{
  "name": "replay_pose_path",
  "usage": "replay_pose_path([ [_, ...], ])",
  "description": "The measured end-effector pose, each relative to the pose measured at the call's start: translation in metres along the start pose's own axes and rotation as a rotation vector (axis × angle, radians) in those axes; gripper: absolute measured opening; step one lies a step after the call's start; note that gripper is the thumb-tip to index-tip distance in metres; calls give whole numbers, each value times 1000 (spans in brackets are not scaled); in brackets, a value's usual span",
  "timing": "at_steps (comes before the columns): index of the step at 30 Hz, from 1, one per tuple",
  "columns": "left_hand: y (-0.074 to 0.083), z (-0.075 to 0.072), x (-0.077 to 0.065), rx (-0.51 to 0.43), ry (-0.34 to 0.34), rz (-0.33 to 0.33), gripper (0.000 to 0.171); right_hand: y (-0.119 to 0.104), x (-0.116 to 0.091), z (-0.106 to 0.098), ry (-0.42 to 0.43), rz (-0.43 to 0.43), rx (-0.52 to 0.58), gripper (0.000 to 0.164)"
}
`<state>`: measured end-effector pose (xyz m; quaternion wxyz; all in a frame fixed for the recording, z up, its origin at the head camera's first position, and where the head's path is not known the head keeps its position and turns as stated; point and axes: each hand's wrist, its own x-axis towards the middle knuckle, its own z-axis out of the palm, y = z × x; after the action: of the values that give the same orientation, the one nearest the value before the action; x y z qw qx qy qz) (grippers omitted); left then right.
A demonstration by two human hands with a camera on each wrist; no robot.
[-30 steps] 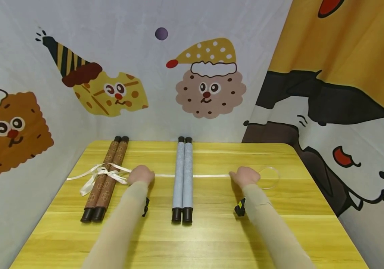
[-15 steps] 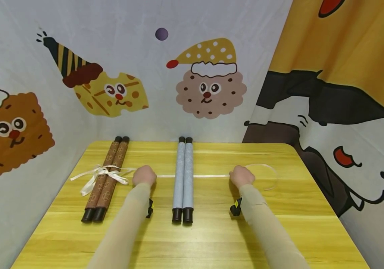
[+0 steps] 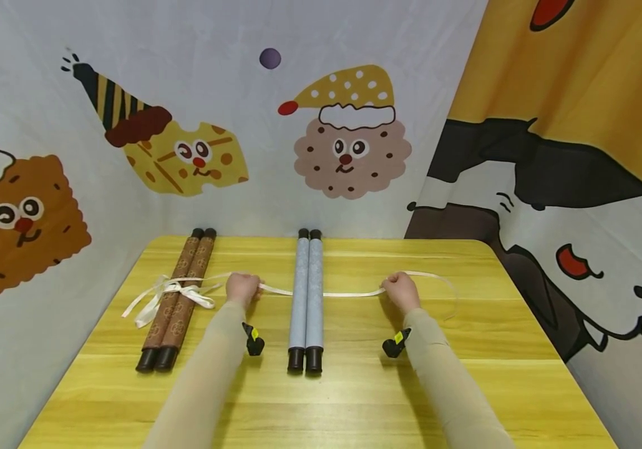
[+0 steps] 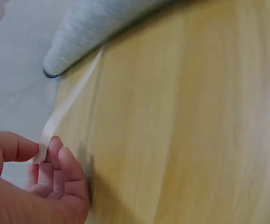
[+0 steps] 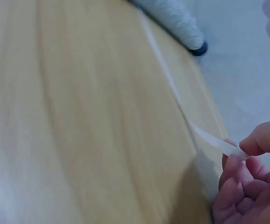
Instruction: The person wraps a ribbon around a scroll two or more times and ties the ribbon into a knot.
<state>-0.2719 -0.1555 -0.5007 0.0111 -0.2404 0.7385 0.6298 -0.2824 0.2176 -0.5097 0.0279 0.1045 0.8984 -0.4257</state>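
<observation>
A pair of light blue rolls (image 3: 307,293) with dark end caps lies side by side mid-table, like a scroll rolled from both ends. A thin white ribbon (image 3: 352,294) runs beneath them and comes out on both sides. Left of the rolls, my left hand (image 3: 243,289) pinches the ribbon between thumb and fingers, plain in the left wrist view where the ribbon (image 4: 69,100) slopes up from the table. On the other side my right hand (image 3: 402,291) pinches the ribbon's other stretch; its loose end loops out beyond the hand. The rolls' middle hides the ribbon underneath.
At the left lies a pair of brown patterned rolls (image 3: 177,299), tied round with a white ribbon bow (image 3: 171,287). The wooden table (image 3: 354,399) ends at the back against a printed cloth (image 3: 214,212).
Both hands have lifted slightly, and the ribbon between them and the blue rolls now rises off the table. The left hand has shifted a little right; the ribbon's loose loop has drawn leftward.
</observation>
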Motion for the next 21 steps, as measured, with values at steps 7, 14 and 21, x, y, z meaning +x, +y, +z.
replay_pose_path([
  [7, 7, -4, -5, -332, -65, -197, 14, -12, -1, -3, -87, 129, 505, 16],
  [14, 14, -20, -2, -414, -46, -195, 30, -12, 2, -1, -9, 208, 787, 8],
  [21, 18, -28, 1, -445, 55, -86, 29, -14, 4, -1, 125, 133, 760, 23],
])
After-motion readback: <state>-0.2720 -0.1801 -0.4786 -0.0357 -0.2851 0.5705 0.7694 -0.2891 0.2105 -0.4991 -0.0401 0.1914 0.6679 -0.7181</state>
